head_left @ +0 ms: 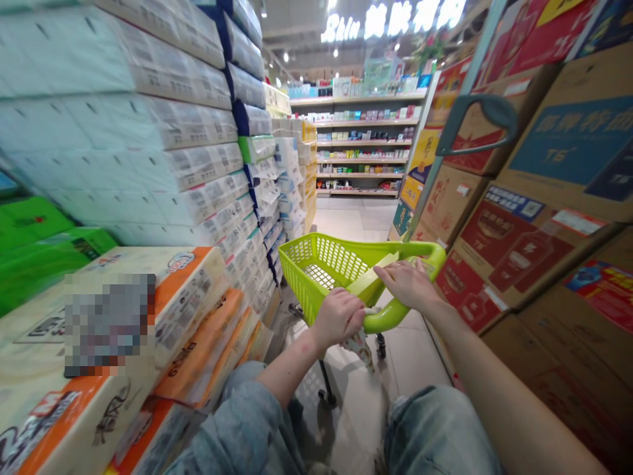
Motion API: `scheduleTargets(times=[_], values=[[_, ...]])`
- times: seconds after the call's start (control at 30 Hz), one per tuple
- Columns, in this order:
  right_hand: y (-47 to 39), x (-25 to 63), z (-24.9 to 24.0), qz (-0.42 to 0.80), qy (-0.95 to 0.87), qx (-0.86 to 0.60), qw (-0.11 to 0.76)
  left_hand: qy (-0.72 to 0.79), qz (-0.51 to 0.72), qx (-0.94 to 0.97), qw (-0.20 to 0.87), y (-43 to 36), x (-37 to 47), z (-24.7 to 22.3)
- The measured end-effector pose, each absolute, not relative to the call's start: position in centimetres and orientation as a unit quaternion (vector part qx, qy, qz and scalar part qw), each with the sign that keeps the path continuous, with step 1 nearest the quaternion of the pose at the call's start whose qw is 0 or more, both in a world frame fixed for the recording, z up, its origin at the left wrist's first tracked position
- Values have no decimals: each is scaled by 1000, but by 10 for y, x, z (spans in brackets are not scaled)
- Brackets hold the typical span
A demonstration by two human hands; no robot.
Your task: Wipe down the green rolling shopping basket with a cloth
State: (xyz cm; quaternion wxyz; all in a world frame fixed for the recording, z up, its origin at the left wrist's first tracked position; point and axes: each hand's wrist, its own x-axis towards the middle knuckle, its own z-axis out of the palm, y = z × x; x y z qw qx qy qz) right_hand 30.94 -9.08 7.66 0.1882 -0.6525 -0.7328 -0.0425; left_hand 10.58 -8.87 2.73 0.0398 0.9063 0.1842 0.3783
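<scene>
As left hand (339,316) clutches cloth (360,349) | right hand (406,284) grip unclear | packs (208,161), cartons (494,254) flank cart (304,280)

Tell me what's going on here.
A person is at the handle of a lime-green shopping cart in a store aisle. The left hand is curled at the handle's left side, with what looks like a patterned cloth hanging below it. The right hand lies over the handle farther right. Wrapped packs are stacked left, cartons right.
</scene>
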Motion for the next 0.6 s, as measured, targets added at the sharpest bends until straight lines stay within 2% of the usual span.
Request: scheduleTargets(times=[0.27, 0.6], values=[[-89, 315, 78, -12, -728, -659, 191, 194, 382, 902, 56, -72, 86, 15], [-88, 315, 81, 6, -717, -677, 168, 228, 433, 855, 169, -66, 64, 1]])
